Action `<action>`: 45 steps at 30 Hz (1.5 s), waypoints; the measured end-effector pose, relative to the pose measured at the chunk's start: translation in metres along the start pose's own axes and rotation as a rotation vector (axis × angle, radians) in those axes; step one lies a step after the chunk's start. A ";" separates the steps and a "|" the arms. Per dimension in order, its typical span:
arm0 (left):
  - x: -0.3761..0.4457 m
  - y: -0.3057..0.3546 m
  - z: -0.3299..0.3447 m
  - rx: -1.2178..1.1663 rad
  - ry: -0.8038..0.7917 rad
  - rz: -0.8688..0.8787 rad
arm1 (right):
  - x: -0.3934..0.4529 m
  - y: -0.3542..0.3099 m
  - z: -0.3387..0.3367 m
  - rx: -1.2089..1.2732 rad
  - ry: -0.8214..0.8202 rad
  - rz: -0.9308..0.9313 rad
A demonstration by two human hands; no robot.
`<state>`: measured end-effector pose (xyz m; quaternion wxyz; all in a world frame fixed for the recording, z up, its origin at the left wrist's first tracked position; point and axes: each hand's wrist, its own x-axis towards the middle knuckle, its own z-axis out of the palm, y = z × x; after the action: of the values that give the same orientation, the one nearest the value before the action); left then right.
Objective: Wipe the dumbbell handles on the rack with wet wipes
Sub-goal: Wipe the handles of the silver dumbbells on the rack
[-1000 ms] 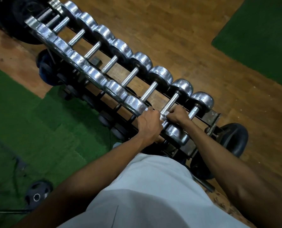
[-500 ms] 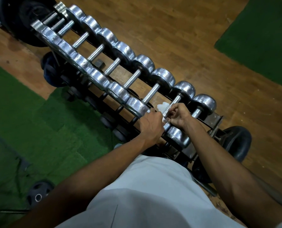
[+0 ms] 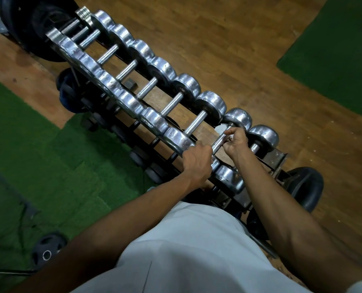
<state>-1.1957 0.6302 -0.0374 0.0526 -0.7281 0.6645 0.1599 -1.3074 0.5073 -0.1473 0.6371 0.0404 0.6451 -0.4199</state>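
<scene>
Our right hand (image 3: 236,141) has slid the wipe (image 3: 220,129) along the handle (image 3: 219,142) to its far end.

A rack (image 3: 279,157) runs from far left to near right across the floor (image 3: 239,60), with a row of dumbbells (image 3: 154,85) lying side by side on its top tier. The left hand (image 3: 195,160) sits on the near end of the second dumbbell from the right. The right hand (image 3: 236,141) is just right of it, farther along that dumbbell's handle (image 3: 218,142), with a wipe (image 3: 221,129) at the handle's far end. Lower tiers lie beneath. One mat (image 3: 28,155) lies left of the rack, another mat (image 3: 334,49) far right. A weight plate (image 3: 47,250) lies on the near left mat. A tyre-like ring (image 3: 306,187) sits at the rack's near right end.
</scene>
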 end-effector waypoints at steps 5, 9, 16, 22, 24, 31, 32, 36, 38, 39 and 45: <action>-0.002 -0.002 0.001 0.010 0.011 0.015 | -0.061 0.000 0.012 0.091 0.139 -0.085; -0.002 -0.003 0.001 0.012 0.018 0.018 | -0.052 0.000 0.005 0.116 0.192 -0.068; 0.002 0.001 0.002 -0.009 0.012 0.011 | -0.044 -0.003 -0.004 0.107 0.194 -0.052; 0.003 0.001 0.004 -0.012 0.004 -0.001 | -0.030 0.000 -0.005 -0.032 0.218 -0.011; 0.004 0.001 0.003 -0.015 0.001 -0.002 | -0.028 0.001 -0.006 -0.058 0.232 -0.014; 0.003 0.002 0.005 -0.029 0.011 0.000 | -0.041 0.002 -0.008 -0.212 0.298 -0.281; 0.002 0.002 0.005 -0.036 0.012 0.003 | -0.042 0.003 -0.010 -0.263 0.293 -0.338; 0.002 0.003 0.008 -0.070 0.008 0.008 | -0.048 0.006 -0.023 -0.558 0.194 -0.512; 0.003 0.002 0.009 -0.081 0.006 0.007 | -0.055 0.007 -0.032 -0.739 0.082 -0.508; 0.003 0.002 0.009 -0.083 0.004 0.006 | -0.060 0.008 -0.036 -0.823 0.009 -0.497; 0.002 0.005 0.008 -0.071 -0.003 -0.013 | -0.078 0.021 -0.046 -1.068 -0.127 -0.616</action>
<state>-1.2016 0.6303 -0.0451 0.0284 -0.7336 0.6536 0.1842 -1.3169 0.5853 -0.0986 0.4561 -0.4971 0.7090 -0.2055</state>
